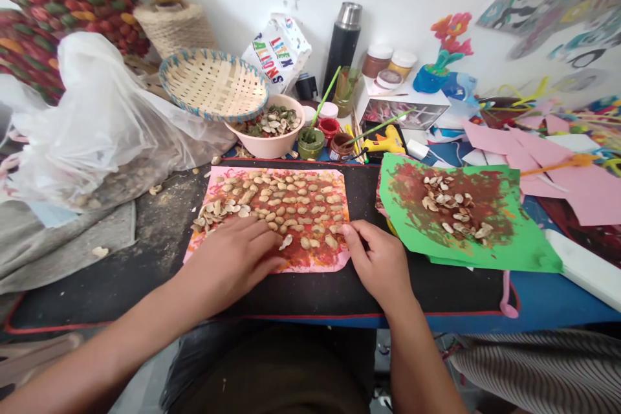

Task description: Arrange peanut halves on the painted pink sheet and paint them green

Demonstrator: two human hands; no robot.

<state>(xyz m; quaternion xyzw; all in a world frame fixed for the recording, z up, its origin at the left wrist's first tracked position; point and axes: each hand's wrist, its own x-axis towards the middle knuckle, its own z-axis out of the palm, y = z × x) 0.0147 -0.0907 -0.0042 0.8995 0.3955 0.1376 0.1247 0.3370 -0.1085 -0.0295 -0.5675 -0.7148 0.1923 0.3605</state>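
On the black mat lies a pink sheet [342, 176] smeared with red and brown paint. Rows of peanut shells [301, 210] cover most of it. My left hand [237, 253] rests over its lower left part, palm down, thumb apart from the fingers; what is under the fingertips is hidden. Just above that hand sits a loose heap of half shells [218, 208]. My right hand [381, 262] is at the sheet's right edge, thumb and forefinger closed together beside a shell. Whether they grip the paper or a shell I cannot tell.
A green painted sheet [490, 255] with shell pieces lies right. Behind stand a pink bowl [266, 144] of shells, a woven basket [213, 84], paint jars [311, 149], a yellow glue gun [385, 142] and a black flask [342, 45]. A plastic bag [92, 116] bulges at left.
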